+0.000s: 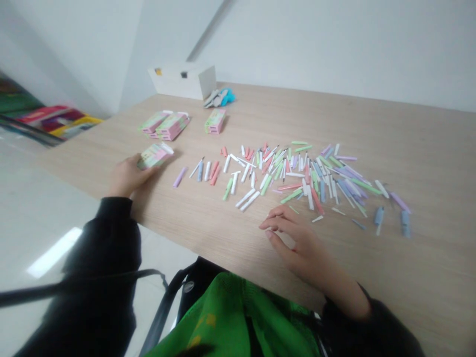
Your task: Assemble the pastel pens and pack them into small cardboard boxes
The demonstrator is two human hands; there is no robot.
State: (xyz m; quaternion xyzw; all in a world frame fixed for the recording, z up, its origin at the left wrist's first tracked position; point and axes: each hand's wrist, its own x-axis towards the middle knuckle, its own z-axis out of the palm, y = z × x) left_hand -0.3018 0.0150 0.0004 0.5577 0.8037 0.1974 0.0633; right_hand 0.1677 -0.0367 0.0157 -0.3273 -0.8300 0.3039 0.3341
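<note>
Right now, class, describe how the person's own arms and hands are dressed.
Both arms wear black long sleeves ending at the wrists: left sleeve, right sleeve. The left hand and right hand are bare, with no gloves; the blur hides any rings.

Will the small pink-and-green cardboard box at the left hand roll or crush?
Probably light: the left hand holds this small pink-and-green cardboard box by one end. Flat sides, so unlikely to roll. Its card may crush.

Soft daylight, slight blur, warped edges
</note>
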